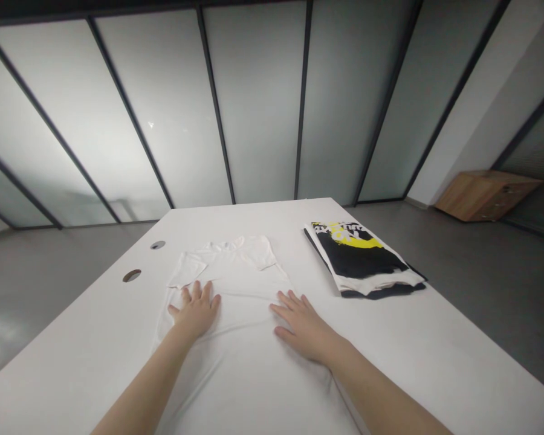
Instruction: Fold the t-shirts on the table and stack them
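A white T-shirt [240, 284] lies spread out on the white table [263, 214], its collar at the far end and its hem toward me. The short sleeves fold inward at both sides, and shallow creases run across the body. On the shirt's left side, my left hand [196, 311] rests flat with fingers spread, just below the left sleeve. Pressed near the right edge of the shirt is my right hand [303, 323], also flat with its fingers apart. Neither hand holds anything.
To the right sits a stack of folded clothes [362, 254], the top one black with yellow and white print. Two round holes, a nearer one [132, 276] and a farther one [158, 244], pierce the table's left side. A wooden cabinet [485, 194] stands beyond, near frosted glass panels [258, 103].
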`<state>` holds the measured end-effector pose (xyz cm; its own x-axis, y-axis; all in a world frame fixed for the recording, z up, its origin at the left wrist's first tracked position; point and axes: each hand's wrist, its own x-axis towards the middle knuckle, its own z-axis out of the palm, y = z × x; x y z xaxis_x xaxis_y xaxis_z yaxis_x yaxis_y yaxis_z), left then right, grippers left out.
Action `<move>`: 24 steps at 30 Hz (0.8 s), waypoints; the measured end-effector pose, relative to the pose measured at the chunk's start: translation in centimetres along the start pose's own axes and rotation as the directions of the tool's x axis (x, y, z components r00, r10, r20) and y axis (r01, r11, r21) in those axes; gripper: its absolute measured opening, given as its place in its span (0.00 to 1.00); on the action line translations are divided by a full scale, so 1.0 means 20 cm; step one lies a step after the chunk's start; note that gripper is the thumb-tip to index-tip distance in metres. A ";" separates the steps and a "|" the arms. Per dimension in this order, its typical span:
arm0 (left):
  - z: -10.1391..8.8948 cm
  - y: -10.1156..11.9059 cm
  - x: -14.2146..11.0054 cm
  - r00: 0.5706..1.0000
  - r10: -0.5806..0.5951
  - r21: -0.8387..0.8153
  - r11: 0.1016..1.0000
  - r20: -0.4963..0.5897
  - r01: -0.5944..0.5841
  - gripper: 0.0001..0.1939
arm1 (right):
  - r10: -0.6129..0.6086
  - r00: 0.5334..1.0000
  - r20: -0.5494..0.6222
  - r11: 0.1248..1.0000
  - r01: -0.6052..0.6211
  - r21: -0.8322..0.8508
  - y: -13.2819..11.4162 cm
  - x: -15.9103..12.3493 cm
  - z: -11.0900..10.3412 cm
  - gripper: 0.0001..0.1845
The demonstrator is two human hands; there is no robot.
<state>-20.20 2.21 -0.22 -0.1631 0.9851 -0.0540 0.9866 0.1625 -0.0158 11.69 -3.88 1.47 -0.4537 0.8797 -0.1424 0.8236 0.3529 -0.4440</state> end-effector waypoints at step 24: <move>-0.01 0.77 0.41 0.943 0.332 -0.126 0.935 -0.014 -0.331 0.39 | 0.101 0.991 -0.083 0.995 -0.101 -0.007 -0.01 0.00 -0.01 0.32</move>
<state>-6.35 12.84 -0.76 0.1736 0.9839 -0.0426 0.9775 -0.1669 0.1286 11.64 -3.95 1.82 -0.3389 0.9341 -0.1126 0.8676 0.2640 -0.4214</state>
